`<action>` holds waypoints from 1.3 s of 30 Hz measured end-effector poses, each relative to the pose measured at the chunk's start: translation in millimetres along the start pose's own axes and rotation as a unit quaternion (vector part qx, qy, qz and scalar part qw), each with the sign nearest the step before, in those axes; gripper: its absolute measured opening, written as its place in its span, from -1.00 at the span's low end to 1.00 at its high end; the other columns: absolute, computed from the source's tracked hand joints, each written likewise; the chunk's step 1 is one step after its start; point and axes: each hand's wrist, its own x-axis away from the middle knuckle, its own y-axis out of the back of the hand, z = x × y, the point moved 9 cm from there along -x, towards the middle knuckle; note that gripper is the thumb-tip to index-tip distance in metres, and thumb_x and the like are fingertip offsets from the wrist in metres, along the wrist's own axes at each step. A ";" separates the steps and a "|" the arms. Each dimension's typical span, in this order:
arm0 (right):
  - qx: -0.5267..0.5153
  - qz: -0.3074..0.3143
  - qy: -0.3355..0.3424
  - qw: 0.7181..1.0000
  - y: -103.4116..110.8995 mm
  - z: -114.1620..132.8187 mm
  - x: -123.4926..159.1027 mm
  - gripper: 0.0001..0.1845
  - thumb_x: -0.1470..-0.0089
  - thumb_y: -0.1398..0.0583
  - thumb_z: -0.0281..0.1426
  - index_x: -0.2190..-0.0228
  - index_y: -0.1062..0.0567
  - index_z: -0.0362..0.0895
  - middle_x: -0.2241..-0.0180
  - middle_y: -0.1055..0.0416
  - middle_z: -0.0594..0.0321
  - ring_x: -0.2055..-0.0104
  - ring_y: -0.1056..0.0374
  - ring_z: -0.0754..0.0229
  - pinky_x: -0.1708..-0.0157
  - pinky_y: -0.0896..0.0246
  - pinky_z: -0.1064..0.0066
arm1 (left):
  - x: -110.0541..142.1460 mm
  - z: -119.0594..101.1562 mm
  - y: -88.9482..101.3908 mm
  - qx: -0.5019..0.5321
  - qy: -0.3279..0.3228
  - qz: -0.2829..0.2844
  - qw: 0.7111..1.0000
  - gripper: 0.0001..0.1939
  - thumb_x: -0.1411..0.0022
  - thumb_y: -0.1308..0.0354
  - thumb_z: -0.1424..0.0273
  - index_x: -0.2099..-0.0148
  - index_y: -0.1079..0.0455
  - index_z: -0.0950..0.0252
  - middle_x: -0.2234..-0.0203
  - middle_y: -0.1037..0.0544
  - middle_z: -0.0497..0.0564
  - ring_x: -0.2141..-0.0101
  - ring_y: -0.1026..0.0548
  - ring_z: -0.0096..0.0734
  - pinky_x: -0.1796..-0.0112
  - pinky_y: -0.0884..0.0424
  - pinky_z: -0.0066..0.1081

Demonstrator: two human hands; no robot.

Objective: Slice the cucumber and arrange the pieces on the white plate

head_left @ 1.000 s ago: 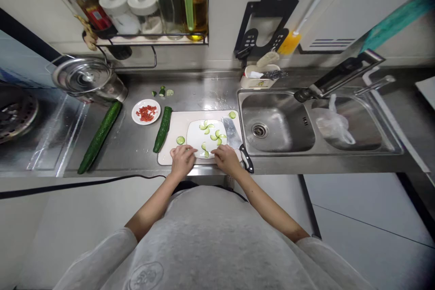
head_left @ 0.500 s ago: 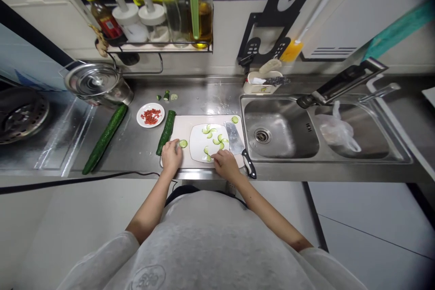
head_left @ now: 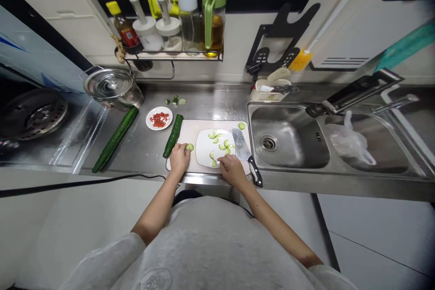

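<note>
A white, rounded-square plate lies on a pale cutting board. Thin, green-edged cucumber slices form pinwheel patterns on it. At the plate's lower edge, my right hand stretches its index finger towards a smaller group of cucumber slices; the other fingers are bent. My left hand rests on the board's left side, fingers loosely apart, with its fingertips beside a round cucumber piece. A cut cucumber lies just beyond that hand. The knife lies along the board's right side.
On the left are a small plate of chopped red pieces, a whole cucumber and a lidded steel pot. Cucumber ends lie behind the board. A double sink is at right; a seasoning rack hangs above.
The whole view has shifted, so the counter sits slightly lower and further right. My left fingertips are closer to the round cucumber piece. My right hand stays at the plate's lower edge.
</note>
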 end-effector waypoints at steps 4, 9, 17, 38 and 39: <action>-0.015 -0.033 -0.023 0.999 8.9 -14.8 3.9 -0.73 -0.14 -0.05 -0.49 0.26 -0.55 -0.14 0.38 -0.41 0.13 0.28 -0.26 0.11 0.24 -0.15 0.31 | 0.1 -1.0 3.4 0.021 0.005 -0.017 1.000 -0.75 -0.18 -0.10 0.35 0.11 -0.48 0.24 0.23 -0.49 0.11 0.22 -0.44 -0.21 0.17 -0.30 -0.31; -0.046 -0.069 -0.045 0.996 22.0 -26.9 6.9 -0.73 -0.13 -0.04 -0.48 0.26 -0.54 -0.13 0.34 -0.44 0.12 0.22 -0.30 0.08 0.17 -0.20 0.28 | 2.8 -1.8 14.3 0.060 0.037 -0.036 0.997 -0.88 -0.16 -0.10 0.37 0.28 -0.46 0.21 0.36 -0.52 0.04 0.29 -0.41 -0.25 0.23 -0.27 -0.34; -0.126 -0.107 -0.072 0.984 44.3 -10.3 -2.7 -0.75 -0.14 -0.05 -0.41 0.22 -0.50 -0.13 0.36 -0.45 0.16 0.29 -0.32 0.15 0.22 -0.21 0.34 | 13.4 -34.3 17.1 0.396 0.053 0.039 0.916 -0.77 -0.01 -0.25 0.26 0.31 -0.45 0.29 0.48 -0.47 -0.06 0.45 -0.36 -0.49 0.32 -0.30 -0.45; -0.197 -0.063 -0.029 0.978 41.8 26.1 -40.4 -0.80 -0.18 -0.05 -0.34 0.37 -0.45 -0.12 0.38 -0.42 0.21 0.32 -0.28 0.20 0.26 -0.15 0.39 | 34.2 -79.9 -1.6 0.550 0.169 0.210 0.791 -0.60 -0.01 -0.26 0.09 0.25 -0.36 0.31 0.60 -0.43 -0.09 0.64 -0.26 -0.63 0.61 -0.06 -0.58; -0.185 -0.060 -0.010 0.981 44.4 30.3 -42.0 -0.80 -0.19 -0.05 -0.34 0.36 -0.45 -0.12 0.37 -0.42 0.20 0.29 -0.28 0.18 0.24 -0.15 0.37 | 36.2 -83.1 -5.0 0.563 0.186 0.238 0.770 -0.57 -0.01 -0.26 0.08 0.22 -0.35 0.30 0.56 -0.46 -0.07 0.63 -0.29 -0.63 0.62 -0.04 -0.59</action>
